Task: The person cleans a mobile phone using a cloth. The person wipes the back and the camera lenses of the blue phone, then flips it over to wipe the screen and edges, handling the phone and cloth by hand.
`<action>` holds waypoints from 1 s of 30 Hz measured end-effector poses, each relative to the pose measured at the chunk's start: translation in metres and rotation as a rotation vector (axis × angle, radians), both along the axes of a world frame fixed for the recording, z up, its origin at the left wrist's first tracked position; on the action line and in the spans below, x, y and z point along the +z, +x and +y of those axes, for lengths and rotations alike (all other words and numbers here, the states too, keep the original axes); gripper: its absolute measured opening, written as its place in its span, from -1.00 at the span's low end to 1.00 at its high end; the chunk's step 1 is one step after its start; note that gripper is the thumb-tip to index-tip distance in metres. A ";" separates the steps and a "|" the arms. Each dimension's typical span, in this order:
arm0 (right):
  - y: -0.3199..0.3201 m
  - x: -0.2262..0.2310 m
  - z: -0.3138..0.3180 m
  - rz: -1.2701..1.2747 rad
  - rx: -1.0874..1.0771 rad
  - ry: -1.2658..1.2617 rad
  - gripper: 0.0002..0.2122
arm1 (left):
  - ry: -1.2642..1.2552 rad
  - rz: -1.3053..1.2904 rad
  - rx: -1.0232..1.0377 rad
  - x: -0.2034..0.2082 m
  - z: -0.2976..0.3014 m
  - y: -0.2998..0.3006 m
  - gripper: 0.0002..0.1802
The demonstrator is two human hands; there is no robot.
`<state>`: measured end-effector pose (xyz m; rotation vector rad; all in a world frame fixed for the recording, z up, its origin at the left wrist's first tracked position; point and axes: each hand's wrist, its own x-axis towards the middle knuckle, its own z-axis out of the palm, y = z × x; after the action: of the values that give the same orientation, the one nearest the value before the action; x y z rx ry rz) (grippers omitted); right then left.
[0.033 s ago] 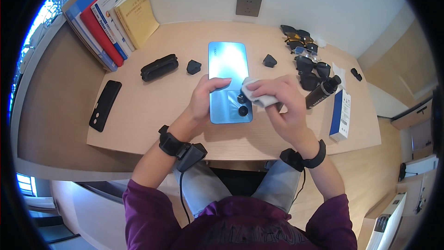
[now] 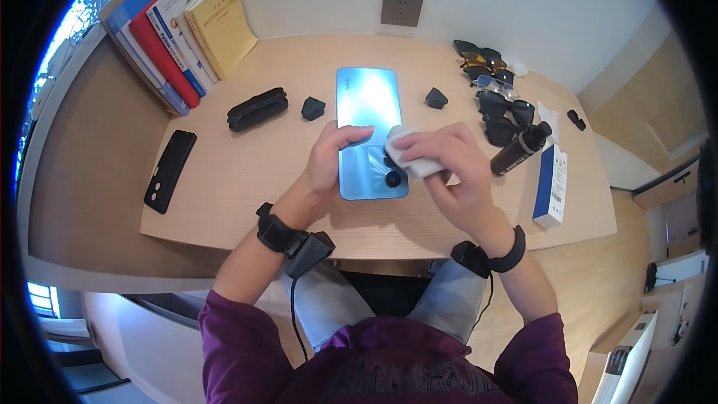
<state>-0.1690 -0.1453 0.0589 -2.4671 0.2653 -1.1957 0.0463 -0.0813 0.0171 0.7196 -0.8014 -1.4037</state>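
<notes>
A shiny light-blue smartphone (image 2: 368, 105) is held back side up above the desk, its camera end toward me. My left hand (image 2: 330, 158) grips its left edge, thumb lying across the back and the other fingers hidden beneath. A folded white-grey cloth (image 2: 413, 157) is pinched in my right hand (image 2: 460, 168). The cloth presses on the phone's right side at the camera block and covers most of the upper lens. The lower black lens (image 2: 393, 179) shows beside the cloth's edge.
A black phone case (image 2: 170, 172), a dark glasses case (image 2: 258, 109) and books (image 2: 176, 41) lie left. Two small black blocks (image 2: 313, 108) flank the phone. Sunglasses (image 2: 506, 108), a dark spray bottle (image 2: 521, 149) and a blue-white box (image 2: 551, 185) sit right.
My right hand has shifted slightly left with the cloth, which now hides more of the upper lens. The phone and my left hand stay in place.
</notes>
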 end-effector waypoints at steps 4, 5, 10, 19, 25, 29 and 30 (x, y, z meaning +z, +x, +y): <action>0.007 -0.012 0.005 -0.008 0.101 -0.113 -0.62 | 0.211 0.079 0.089 -0.013 0.003 -0.004 -0.50; 0.012 -0.026 0.006 0.006 0.101 -0.118 -0.62 | 0.215 0.181 0.089 -0.029 0.003 0.003 -0.48; 0.025 -0.028 0.000 -0.095 0.094 -0.226 -0.67 | 0.101 0.174 0.159 -0.045 0.010 0.028 -0.45; 0.010 -0.019 -0.027 -0.058 0.045 -0.110 -0.70 | -0.028 0.074 0.144 -0.035 0.001 0.013 -0.46; 0.057 -0.044 -0.033 -0.248 0.219 -0.169 -0.68 | -0.143 -0.659 0.422 -0.043 0.022 0.021 -0.43; 0.077 -0.065 -0.053 -0.346 0.312 -0.188 -0.69 | -0.076 -0.880 0.439 0.001 0.028 -0.003 -0.36; 0.083 -0.066 -0.054 -0.412 0.332 -0.159 -0.68 | -0.141 -0.957 0.447 -0.019 0.026 0.020 -0.47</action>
<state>-0.0861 -0.1989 -0.0067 -2.2005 -0.3500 -1.5742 0.0666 -0.0550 -0.0017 1.3873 -1.3440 -0.5393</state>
